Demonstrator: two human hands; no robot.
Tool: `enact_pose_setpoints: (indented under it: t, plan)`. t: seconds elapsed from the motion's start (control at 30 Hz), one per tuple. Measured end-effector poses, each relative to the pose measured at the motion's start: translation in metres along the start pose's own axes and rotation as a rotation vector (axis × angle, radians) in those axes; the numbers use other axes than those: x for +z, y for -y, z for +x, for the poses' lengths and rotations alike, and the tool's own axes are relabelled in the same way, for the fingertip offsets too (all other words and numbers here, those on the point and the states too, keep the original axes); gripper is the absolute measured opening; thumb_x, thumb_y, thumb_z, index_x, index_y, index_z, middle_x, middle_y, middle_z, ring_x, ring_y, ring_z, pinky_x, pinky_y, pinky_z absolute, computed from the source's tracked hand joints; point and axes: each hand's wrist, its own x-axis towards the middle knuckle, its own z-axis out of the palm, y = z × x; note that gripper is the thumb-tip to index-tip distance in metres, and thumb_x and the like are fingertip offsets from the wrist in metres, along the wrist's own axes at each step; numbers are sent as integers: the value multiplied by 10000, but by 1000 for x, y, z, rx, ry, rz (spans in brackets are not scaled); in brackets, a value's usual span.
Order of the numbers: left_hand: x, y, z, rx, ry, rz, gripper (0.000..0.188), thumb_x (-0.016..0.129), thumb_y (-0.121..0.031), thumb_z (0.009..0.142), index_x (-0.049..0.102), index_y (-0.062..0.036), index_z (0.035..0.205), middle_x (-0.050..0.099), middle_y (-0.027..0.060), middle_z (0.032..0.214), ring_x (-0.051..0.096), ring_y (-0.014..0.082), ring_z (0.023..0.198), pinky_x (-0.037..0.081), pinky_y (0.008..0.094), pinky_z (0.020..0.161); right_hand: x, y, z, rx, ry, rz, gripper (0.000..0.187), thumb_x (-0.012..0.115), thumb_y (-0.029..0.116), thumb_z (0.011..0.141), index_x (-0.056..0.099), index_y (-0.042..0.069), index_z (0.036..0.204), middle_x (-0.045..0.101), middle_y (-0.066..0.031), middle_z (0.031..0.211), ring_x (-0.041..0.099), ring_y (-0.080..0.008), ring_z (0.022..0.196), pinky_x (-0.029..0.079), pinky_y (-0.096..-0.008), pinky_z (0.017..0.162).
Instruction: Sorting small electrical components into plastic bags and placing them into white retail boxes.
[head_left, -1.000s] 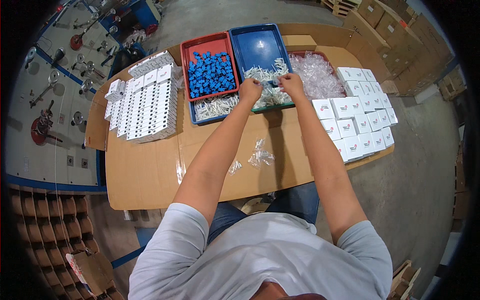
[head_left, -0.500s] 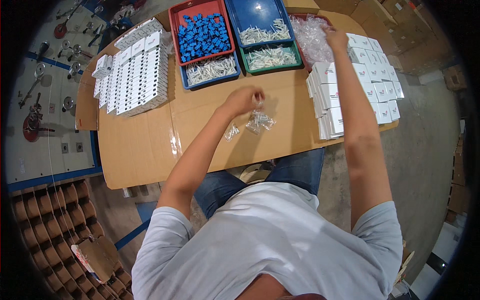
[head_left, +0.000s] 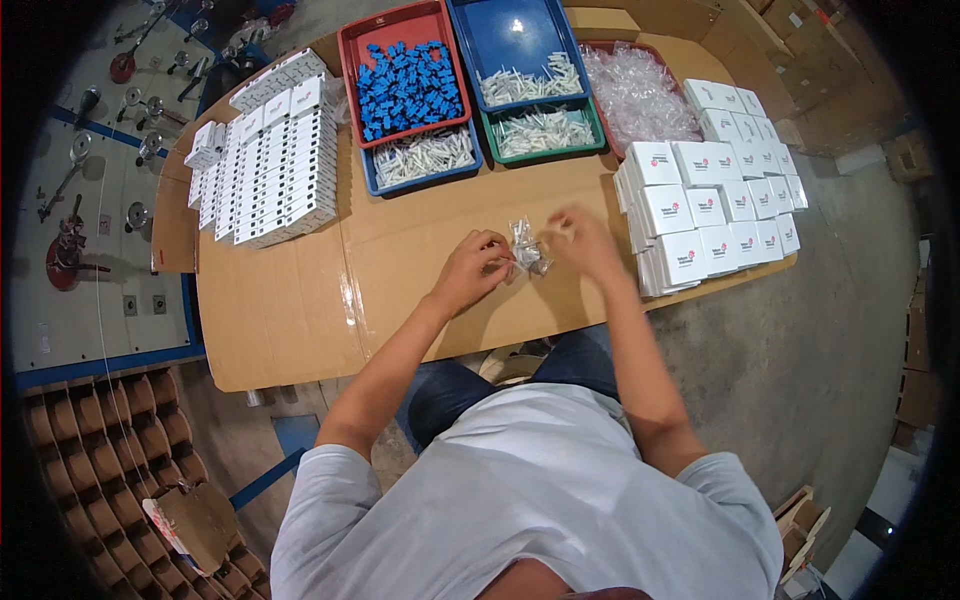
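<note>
The cardboard-covered table is the landmark here. At its near edge sits the person, both forearms reaching out over the brown sheet. The left hand rests toward the middle of the table, fingers curled and pinching at something small; just what it grips is too small to tell. Right beside it, touching its fingertips, lies a little heap of clear plastic bags with small parts inside. The right hand is on the other side of that heap, blurred (so whether it grips anything cannot be told), its fingers bent toward the bags.

Along the table's right edge stand stacks of white boxes with a small red mark on each. Along the left part lie rows of flat white cartons, packed close together.

At the table's far edge sit the trays: a red tray filled with blue pieces, a blue tray holding pale small parts, a green tray with more of them, and to the right a pile of clear empty bags.
</note>
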Motion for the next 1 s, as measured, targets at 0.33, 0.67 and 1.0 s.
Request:
enact_pose_setpoints:
  t: [0.33, 0.67, 1.0]
  plan:
    - [23, -15, -30, -585, -341, -872, 122, 665, -79, 967, 708, 12, 1035, 720, 40, 1001, 662, 101, 909, 539, 241, 816, 49, -37, -64, -312, -223, -102, 181, 752, 51, 779, 663, 18, 933, 658, -79, 968, 643, -263, 907, 529, -368, 782]
    - [22, -30, -45, -673, -392, -850, 218, 652, -167, 997, 737, -20, 1133, 736, 33, 1005, 650, 88, 908, 522, 244, 812, 32, -48, -63, 259, -28, 848, 62, 619, 34, 980, 656, 16, 1026, 679, -49, 946, 645, -117, 765, 546, -254, 694]
    - [18, -37, -36, -806, -402, -888, 239, 720, -195, 949, 760, -37, 1123, 752, 28, 982, 650, 75, 864, 512, 238, 778, 18, -45, -58, 442, 67, 1066, 263, 689, 42, 937, 689, -10, 1194, 700, -98, 1123, 671, -158, 971, 550, -278, 861]
